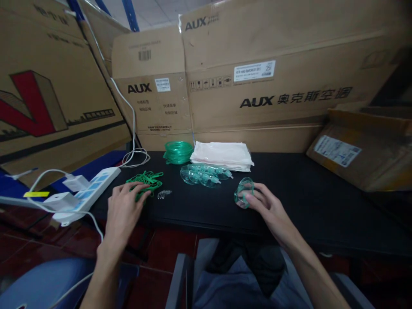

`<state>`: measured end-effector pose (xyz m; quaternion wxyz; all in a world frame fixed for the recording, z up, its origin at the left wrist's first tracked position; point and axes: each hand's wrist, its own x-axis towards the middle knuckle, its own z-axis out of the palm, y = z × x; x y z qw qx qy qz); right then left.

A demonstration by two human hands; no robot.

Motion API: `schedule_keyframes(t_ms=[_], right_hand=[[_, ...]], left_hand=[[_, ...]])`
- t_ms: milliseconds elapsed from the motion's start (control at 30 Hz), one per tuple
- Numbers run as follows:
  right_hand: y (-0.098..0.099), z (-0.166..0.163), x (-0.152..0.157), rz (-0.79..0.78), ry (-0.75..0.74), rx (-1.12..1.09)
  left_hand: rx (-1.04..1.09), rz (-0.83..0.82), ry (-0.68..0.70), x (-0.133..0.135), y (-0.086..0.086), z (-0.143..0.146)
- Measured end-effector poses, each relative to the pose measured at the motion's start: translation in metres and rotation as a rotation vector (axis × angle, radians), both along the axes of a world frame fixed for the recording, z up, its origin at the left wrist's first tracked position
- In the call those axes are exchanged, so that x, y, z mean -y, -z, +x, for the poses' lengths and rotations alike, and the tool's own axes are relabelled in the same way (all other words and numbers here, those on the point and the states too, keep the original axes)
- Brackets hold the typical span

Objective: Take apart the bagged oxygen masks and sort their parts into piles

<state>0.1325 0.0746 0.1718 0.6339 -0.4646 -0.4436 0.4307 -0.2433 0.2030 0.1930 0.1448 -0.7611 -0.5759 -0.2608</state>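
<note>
My right hand (265,201) grips a clear green-tinted oxygen mask (243,192) by its right side, just above the black table. At the left, my left hand (127,204) reaches into a tangled pile of green elastic straps (152,180). Its fingers are bent, with thumb and forefinger a little apart and touching the pile. Small clear plastic pieces (164,194) lie just right of the straps. Several more oxygen masks (202,175) rest in overlapping rows at mid-table, between my hands and farther back.
A coil of green tubing (178,152) and a stack of white plastic bags (222,155) sit behind the masks. A white power strip (92,195) with plugs and cables lies at the left. Large cardboard boxes (215,103) wall the back; another carton (363,150) stands right.
</note>
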Motion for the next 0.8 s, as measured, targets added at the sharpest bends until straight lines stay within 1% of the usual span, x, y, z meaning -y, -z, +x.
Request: schedule_keyframes(t_ms=[67,167,267,400,467,533,667,733,800], right_hand=[[0.0,-0.002,0.0,-0.002,0.0,0.02],[0.001,-0.001,-0.001,0.011,0.003,0.015],[0.002,0.001,-0.003,0.025,-0.013,0.0],[0.001,0.001,-0.002,0.035,-0.017,-0.026],[-0.001,0.0,-0.001,0.041,-0.021,-0.04],[-0.002,-0.001,0.0,0.046,-0.025,-0.054],[-0.003,-0.002,0.001,0.056,-0.01,-0.082],[-0.002,-0.001,0.0,0.066,0.016,-0.104],[-0.001,0.0,0.0,0.077,0.046,-0.134]], left_hand=[[-0.036,-0.016,0.006,-0.009,0.004,-0.018],[-0.028,-0.029,0.04,-0.023,0.005,-0.033],[-0.002,-0.063,0.061,-0.033,-0.001,-0.036],[0.044,-0.089,0.059,-0.033,-0.016,-0.028],[0.095,-0.041,0.042,-0.03,-0.028,-0.022],[0.165,0.039,0.007,-0.03,-0.044,-0.013],[0.348,0.225,-0.026,-0.043,-0.086,0.015],[0.436,0.304,-0.001,-0.051,-0.108,0.032],[0.504,0.344,0.062,-0.056,-0.129,0.051]])
